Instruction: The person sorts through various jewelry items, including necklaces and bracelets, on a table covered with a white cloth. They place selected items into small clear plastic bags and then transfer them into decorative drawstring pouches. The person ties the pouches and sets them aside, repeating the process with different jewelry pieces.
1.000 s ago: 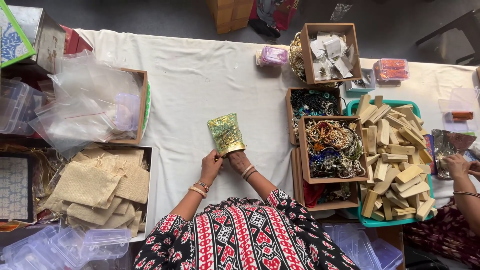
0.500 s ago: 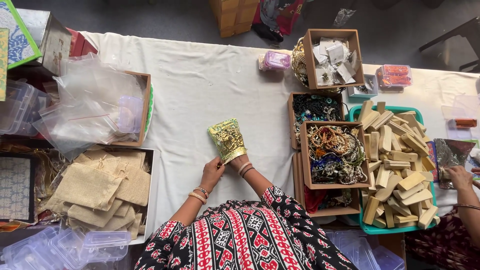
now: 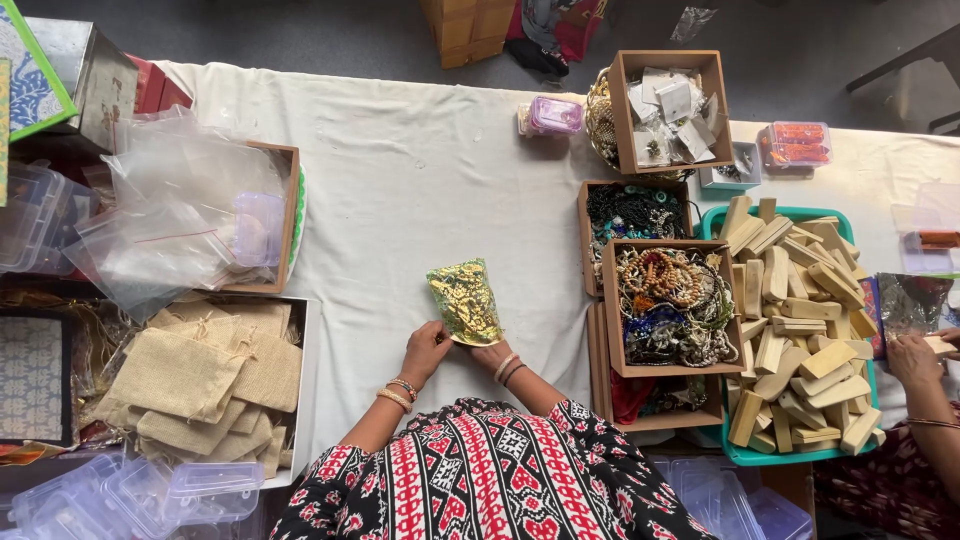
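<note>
Grip: both hands closed on the bottom edge of the green-gold pouch (image 3: 465, 300); left hand (image 3: 425, 350) pinches its lower left corner, right hand (image 3: 490, 353) sits under the lower right edge, fingers mostly hidden from me.
Pouch: one, lying on the white tablecloth (image 3: 420, 190) just ahead of me, tilted a little, top end pointing away.
Wrists: bangles on both; I count two on the left, two on the right.
Right of pouch: three cardboard boxes of jewellery, tightly stacked; nearest one, the bead box (image 3: 665, 305), is near the right hand but not touching.
Further right: one teal tray (image 3: 800, 455) heaped with wooden blocks, too many to count.
Far right: another person's hand (image 3: 912, 358) at the tray's edge, holding one block beside a shiny pouch (image 3: 912, 300).
Far side: one open box of small cards (image 3: 670, 110), one pink lidded tub (image 3: 553, 115), one clear tub with orange contents (image 3: 798, 143).
Left of pouch: one white tray of burlap bags (image 3: 205, 385), well apart; above it one box heaped with clear plastic bags (image 3: 185, 210).
Obstruction: nothing lies between hands and pouch; bare cloth all round it.
</note>
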